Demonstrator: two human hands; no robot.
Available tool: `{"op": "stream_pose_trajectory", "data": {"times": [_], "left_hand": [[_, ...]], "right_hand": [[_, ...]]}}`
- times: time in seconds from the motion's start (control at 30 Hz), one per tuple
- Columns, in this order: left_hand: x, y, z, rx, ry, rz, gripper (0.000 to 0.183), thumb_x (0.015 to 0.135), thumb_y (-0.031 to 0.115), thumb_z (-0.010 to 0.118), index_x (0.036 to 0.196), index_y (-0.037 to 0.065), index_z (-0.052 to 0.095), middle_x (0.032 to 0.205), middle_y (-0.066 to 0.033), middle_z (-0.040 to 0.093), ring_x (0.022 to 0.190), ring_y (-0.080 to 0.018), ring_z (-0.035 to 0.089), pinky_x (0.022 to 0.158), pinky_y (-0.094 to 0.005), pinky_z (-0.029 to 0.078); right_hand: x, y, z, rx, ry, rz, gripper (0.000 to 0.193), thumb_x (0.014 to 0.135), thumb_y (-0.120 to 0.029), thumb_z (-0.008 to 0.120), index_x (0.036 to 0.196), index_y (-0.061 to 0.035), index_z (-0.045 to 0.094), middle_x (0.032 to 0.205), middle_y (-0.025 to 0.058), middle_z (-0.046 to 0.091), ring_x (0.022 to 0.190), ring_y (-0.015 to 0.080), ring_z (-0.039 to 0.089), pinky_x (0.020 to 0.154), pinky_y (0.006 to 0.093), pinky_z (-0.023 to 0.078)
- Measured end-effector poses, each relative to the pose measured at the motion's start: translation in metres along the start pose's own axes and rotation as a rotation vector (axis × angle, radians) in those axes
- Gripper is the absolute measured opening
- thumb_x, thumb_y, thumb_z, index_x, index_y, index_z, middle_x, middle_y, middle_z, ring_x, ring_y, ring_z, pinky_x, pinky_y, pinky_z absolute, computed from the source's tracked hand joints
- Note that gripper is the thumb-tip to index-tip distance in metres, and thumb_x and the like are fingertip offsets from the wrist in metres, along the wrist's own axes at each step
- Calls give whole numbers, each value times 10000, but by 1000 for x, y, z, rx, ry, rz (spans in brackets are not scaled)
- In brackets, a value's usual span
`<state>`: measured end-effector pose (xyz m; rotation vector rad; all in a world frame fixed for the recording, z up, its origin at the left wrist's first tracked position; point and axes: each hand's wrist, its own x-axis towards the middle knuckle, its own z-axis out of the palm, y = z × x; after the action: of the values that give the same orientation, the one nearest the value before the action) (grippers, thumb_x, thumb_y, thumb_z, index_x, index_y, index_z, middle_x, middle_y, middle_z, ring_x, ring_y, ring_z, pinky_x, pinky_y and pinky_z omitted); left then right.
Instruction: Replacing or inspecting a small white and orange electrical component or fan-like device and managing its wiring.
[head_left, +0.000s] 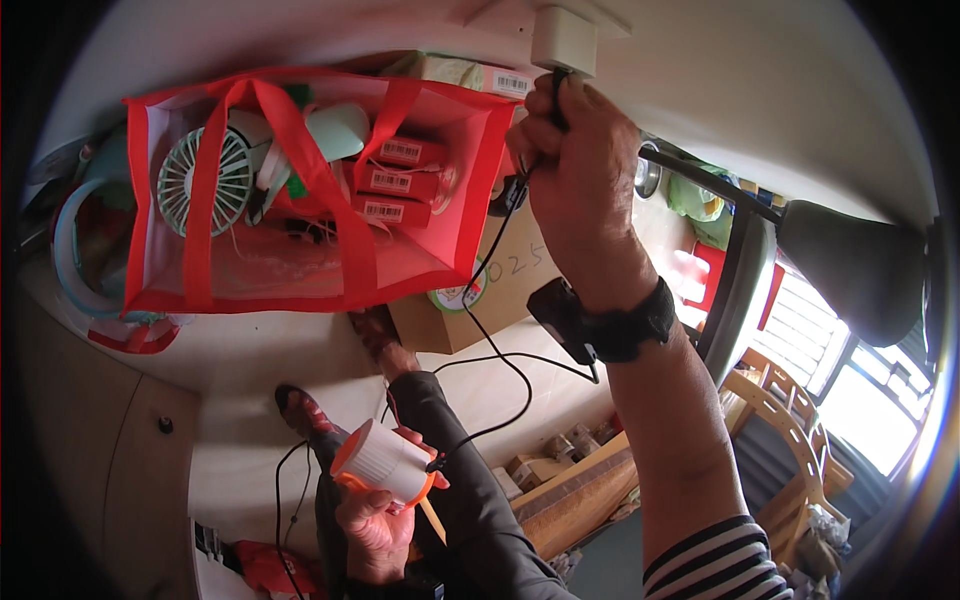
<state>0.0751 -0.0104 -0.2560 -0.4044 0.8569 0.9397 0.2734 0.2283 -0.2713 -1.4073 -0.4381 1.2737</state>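
My right hand (588,175) is raised to a white box (565,42) on the wall, its fingers closed round a black plug (558,98) at the box's lower side. Whether the plug is fully seated cannot be made out. Down near my lap, my left hand (378,530) grips a white ribbed cylindrical device (383,460) with orange rims. A thin black cable (528,390) runs from the device's side and loops up toward my right hand.
A red-edged bag (420,292) stands at the upper left, holding a small handheld fan (205,180) and several red boxes (392,182). Behind my right wrist is a cardboard box (425,325). A dark grey chair or lamp-like shape (850,265) and a wooden rack (775,410) are at right.
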Motion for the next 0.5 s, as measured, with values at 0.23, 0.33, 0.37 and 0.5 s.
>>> {"op": "stream_pose_trajectory", "data": {"times": [0.23, 0.33, 0.37, 0.5], "left_hand": [[3, 1, 6, 21, -17, 0, 567, 640, 234, 647, 1143, 41, 468, 1045, -213, 522, 935, -313, 546, 607, -463, 509], [3, 4, 9, 44, -18, 6, 569, 622, 225, 649, 1122, 19, 474, 1056, -191, 514, 937, -305, 543, 628, -447, 502], [2, 5, 12, 91, 1, 12, 575, 615, 221, 651, 1123, 20, 472, 1049, -187, 515, 934, -299, 543, 632, -443, 504], [0, 16, 11, 185, 10, 100, 618, 605, 148, 661, 1160, -3, 436, 1046, -180, 527, 923, -302, 557, 685, -428, 521]], "right_hand": [[2, 6, 10, -131, 95, -48, 152, 891, -101, 408, 870, 21, 497, 739, 67, 509, 488, 113, 421, 583, 302, 451], [7, 3, 0, -121, -7, -62, 173, 894, -129, 413, 883, 19, 500, 759, 75, 525, 535, 128, 466, 614, 318, 461], [6, -1, -4, -129, -93, -69, 187, 896, -148, 417, 894, 18, 504, 774, 79, 535, 572, 138, 497, 635, 325, 466], [-5, 1, -15, -95, -95, 91, 284, 916, -247, 414, 938, 9, 535, 863, 91, 579, 762, 162, 562, 712, 315, 469]]}}
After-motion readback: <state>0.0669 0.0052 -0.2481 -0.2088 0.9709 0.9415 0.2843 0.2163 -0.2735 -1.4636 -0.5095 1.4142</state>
